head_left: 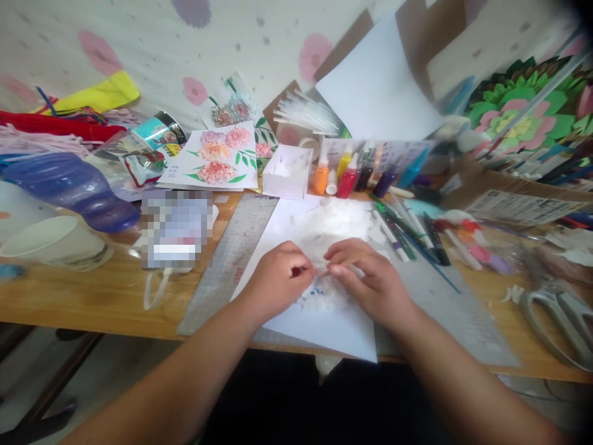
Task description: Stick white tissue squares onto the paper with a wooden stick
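Observation:
Over a white paper sheet (345, 337), my left hand (282, 278) is closed in a pinch, thumb against forefinger. My right hand (370, 278) faces it, its thumb and fingertips drawn together. The fingertips nearly meet above the sheet. Whatever they hold is too small and blurred to make out. Just beyond the hands lies a pile of thin white, fluffy material (328, 219). Below the fingertips, small blue flecks (317, 290) show on whitish scraps. The sheet rests on a grey cutting mat (222, 281).
Paint bottles (346, 176) and a small white box (287, 176) stand behind. Pens and a brush (417, 232) lie right of the sheet, scissors (556, 321) farther right. To the left are a blurred-out phone (178, 228) and a paper cup (55, 241). Flower pictures (217, 154) lean behind.

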The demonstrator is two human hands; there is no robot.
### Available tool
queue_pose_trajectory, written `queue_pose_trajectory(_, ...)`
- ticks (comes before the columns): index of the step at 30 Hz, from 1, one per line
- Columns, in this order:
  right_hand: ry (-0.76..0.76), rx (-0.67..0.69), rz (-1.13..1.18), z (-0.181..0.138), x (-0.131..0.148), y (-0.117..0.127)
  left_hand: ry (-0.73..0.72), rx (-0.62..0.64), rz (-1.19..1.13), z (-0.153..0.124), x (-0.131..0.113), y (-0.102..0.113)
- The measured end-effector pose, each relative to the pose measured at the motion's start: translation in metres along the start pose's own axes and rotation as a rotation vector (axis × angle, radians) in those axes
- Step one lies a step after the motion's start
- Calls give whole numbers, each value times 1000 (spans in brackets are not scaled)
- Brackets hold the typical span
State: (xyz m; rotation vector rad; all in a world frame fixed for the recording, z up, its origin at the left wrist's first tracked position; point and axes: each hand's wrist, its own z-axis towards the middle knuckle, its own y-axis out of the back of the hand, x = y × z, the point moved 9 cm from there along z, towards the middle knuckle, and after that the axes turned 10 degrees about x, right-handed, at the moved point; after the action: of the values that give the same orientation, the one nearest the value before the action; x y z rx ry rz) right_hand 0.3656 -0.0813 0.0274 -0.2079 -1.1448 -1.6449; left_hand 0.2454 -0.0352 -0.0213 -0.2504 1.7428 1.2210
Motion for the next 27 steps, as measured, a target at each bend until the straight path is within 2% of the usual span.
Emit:
queue_pose_trajectory(8, -9, 57, -152, 4, -1, -12, 2, 8, 43, -1, -1, 2)
queue_pose_trajectory(13, -116, 103, -195, 9, -8, -18, -31, 11, 31, -3, -2, 3)
queue_pose_trajectory(19, -172, -94, 5, -3, -18, 4, 5, 4, 22, -1, 2, 1)
queue_pose_trajectory(27, -143, -101, 23, -1, -10, 5, -3, 0, 28, -1, 1, 1)
